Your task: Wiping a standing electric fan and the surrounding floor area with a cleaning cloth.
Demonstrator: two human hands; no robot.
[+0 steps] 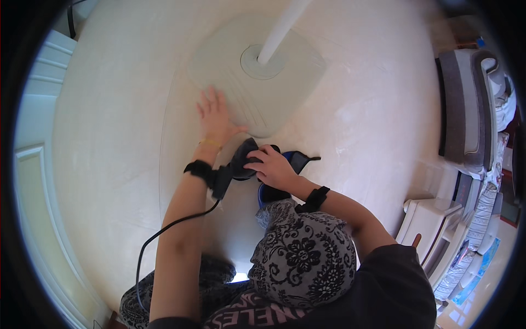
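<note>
My left hand (214, 119) is spread with its fingers apart. It lies at the near left edge of a pale, rounded-square stand base (283, 103), from which a white pole (283, 31) rises. My right hand (274, 167) curls its fingers over a dark grey fabric item (242, 159) just below the base. Beyond that hand shows a blue and black piece with a thin black tip (302, 160). Under my right wrist is a dark blue-edged item (271, 193), partly hidden. My patterned trouser knee (304, 255) stands in front of me.
Black straps (314, 199) circle both forearms, and a black cable (164, 230) hangs from the left one. A pale floor (115, 123) surrounds me. White door panels (37, 197) stand at left. A grey striped sofa (462, 107) and a pale cabinet (425, 222) line the right.
</note>
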